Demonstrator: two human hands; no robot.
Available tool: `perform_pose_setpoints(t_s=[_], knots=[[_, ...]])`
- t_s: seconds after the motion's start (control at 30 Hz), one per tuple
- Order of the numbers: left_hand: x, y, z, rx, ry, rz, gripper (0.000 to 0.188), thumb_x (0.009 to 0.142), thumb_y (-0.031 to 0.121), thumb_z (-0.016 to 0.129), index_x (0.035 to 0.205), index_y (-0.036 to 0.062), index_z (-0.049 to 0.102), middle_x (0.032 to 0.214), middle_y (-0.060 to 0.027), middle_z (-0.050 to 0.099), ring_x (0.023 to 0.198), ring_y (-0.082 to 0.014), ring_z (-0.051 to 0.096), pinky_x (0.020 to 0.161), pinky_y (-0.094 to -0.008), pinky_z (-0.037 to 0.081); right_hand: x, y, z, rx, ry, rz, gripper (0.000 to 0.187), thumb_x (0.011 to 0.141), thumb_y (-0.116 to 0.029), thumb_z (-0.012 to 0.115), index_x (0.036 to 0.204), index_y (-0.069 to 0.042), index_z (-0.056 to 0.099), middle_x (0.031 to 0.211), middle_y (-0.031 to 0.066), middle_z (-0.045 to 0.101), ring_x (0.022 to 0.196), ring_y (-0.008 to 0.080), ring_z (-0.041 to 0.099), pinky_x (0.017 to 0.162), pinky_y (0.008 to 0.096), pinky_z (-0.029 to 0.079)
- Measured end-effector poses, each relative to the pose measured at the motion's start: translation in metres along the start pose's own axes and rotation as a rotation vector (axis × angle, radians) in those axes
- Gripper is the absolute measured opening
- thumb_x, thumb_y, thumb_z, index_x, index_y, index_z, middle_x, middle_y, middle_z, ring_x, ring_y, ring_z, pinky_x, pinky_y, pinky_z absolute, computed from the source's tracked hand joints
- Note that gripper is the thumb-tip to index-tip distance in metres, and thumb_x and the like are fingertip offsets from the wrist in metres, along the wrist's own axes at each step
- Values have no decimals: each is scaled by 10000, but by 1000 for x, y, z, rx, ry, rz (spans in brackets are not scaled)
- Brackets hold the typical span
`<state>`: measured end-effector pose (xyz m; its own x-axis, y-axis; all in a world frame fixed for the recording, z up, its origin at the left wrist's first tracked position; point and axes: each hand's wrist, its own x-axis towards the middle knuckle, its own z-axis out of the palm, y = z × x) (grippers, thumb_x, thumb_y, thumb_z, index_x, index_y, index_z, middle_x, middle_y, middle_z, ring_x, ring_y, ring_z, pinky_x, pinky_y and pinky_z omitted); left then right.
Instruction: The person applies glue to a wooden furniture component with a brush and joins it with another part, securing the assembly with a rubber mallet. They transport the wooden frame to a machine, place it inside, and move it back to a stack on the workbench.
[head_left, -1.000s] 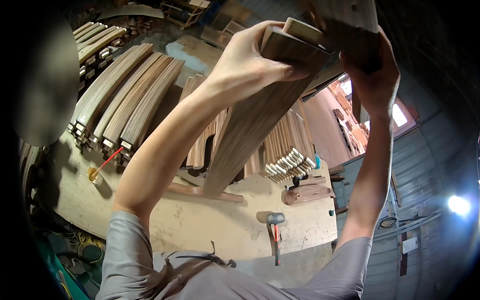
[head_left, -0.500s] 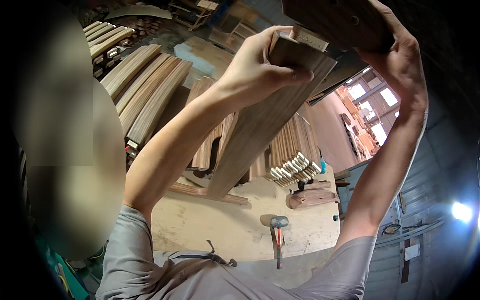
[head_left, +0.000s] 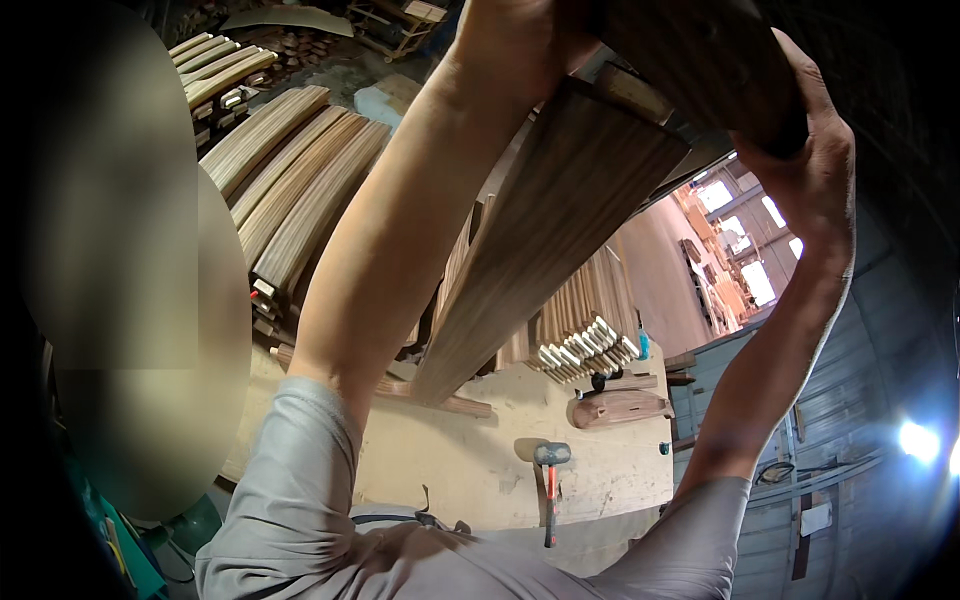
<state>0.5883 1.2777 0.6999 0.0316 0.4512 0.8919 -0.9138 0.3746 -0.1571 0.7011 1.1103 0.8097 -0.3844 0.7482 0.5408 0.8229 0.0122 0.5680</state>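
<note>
A dark wooden board [head_left: 700, 70] is held up close at the top of the view. My right hand [head_left: 815, 150] is closed round its right end. At its left end my left hand [head_left: 520, 45] is closed against it, with most of its fingers hidden or cut off by the frame edge. Just below stands a long, wide wooden plank [head_left: 540, 230], tilted, its upper end near the board's underside. Whether the two pieces touch cannot be made out. The plank's lower end rests by a wooden rail [head_left: 455, 404] on the workbench [head_left: 430, 465].
A black-headed mallet with a red handle [head_left: 550, 485] lies on the bench. Behind it are a shaped wooden piece [head_left: 622, 407] and a stack of slats with pale ends [head_left: 580, 310]. Curved wooden boards [head_left: 310, 180] are piled at the left. A corrugated wall [head_left: 850, 370] rises at right.
My left hand has let go of the plank's upper end and moved up to the dark board's left end. The board and my right hand have shifted slightly lower.
</note>
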Motion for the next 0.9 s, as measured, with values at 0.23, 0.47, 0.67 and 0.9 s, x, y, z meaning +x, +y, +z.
perform_pose_setpoints(t_s=[0.23,0.47,0.67,0.9], knots=[[-3,-10,0,9,100,43,344,810,102,669,1140,32,605,1103,-76,639,1059,-204,585,940,-353,442,8,14,1,-270,6,-8,654,656,22,761,1247,-153,543,945,91,693,873,227,696,767,349,566],[2,-19,-17,90,94,22,294,829,108,643,1099,-8,642,1000,-102,668,940,-189,617,881,-312,453,11,28,4,-4,-102,-77,498,660,79,708,1114,-67,564,827,79,653,738,190,661,694,296,538],[-8,-18,1,28,-18,43,365,812,137,643,1135,-30,610,1019,-123,648,946,-221,604,886,-331,452,-5,44,2,-205,35,-83,586,652,17,778,1190,-77,565,904,112,686,834,257,698,739,323,568],[-10,-14,12,269,308,110,406,801,157,645,1155,-34,593,1066,-145,634,986,-240,589,908,-347,444,9,33,0,-69,-50,-175,519,694,25,766,1167,-72,573,924,103,678,824,213,685,732,315,550]])
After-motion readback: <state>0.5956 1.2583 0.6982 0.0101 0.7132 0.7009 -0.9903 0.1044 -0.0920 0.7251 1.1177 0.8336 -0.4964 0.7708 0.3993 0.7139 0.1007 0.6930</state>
